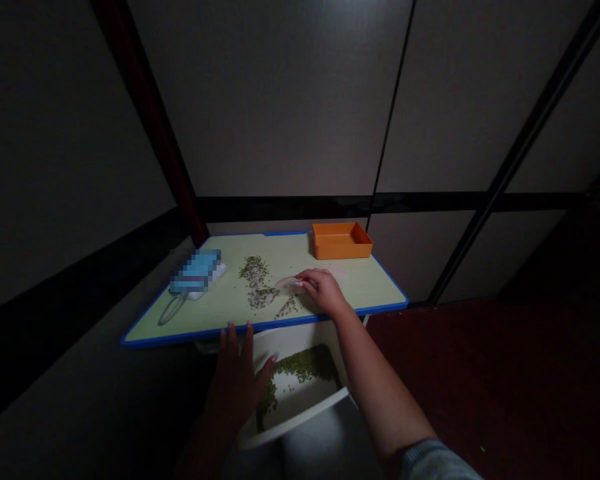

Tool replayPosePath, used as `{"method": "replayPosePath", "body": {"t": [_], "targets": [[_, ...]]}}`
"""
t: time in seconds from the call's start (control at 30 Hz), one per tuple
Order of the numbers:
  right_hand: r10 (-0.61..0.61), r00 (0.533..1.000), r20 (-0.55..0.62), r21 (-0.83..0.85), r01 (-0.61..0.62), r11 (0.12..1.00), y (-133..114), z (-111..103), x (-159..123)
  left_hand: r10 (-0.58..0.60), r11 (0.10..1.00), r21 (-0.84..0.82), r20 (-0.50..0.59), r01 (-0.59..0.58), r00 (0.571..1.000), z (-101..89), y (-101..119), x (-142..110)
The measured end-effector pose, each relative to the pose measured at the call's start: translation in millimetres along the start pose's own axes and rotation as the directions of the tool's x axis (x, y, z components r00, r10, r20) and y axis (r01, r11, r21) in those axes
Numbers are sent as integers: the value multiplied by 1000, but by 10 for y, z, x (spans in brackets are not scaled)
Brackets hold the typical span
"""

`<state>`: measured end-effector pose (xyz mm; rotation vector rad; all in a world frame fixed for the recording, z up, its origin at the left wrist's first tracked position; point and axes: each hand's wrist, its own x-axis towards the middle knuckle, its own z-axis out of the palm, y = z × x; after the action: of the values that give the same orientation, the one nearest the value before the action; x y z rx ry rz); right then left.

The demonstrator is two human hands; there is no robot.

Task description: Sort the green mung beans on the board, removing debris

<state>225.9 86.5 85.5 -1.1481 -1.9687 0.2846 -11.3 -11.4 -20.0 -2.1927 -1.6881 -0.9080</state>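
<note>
A small table with a pale green top and blue edge [375, 287] carries a scatter of small green beans [257, 283]. My right hand [323, 290] rests on the tabletop beside the beans, fingers closed on a small clear flat piece [289, 285]. Below the table's front edge, my left hand [237, 377] grips the rim of a white bin [305, 413] that holds more green beans [305, 367]; its thumb hooks inside the bin.
An orange tray [341, 240] stands at the table's back right. A blue and white object with a cord [196, 277] lies at the left. Grey wall panels rise behind; dark red floor lies to the right.
</note>
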Motion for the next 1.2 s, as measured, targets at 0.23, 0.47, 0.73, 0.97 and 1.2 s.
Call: {"method": "replayPosePath", "body": {"t": [0.23,0.47,0.73,0.97,1.2], "targets": [[-16,976,218,220,-33,975,-156,148,-32,14,1000,-19,12,-14,1000,0,-21,0],[-31,969,246,105,6,994,-172,256,-29,-29,998,-47,46,31,999,-13,7,1],[54,983,174,2,-56,998,-101,181,-36,-48,997,-54,48,51,998,-2,-18,8],[198,976,86,-75,-192,979,51,99,-36,-40,998,-53,10,41,999,-26,8,15],[312,949,-44,74,-308,948,254,90,-53,-18,999,-41,-17,18,1000,-26,20,9]]}}
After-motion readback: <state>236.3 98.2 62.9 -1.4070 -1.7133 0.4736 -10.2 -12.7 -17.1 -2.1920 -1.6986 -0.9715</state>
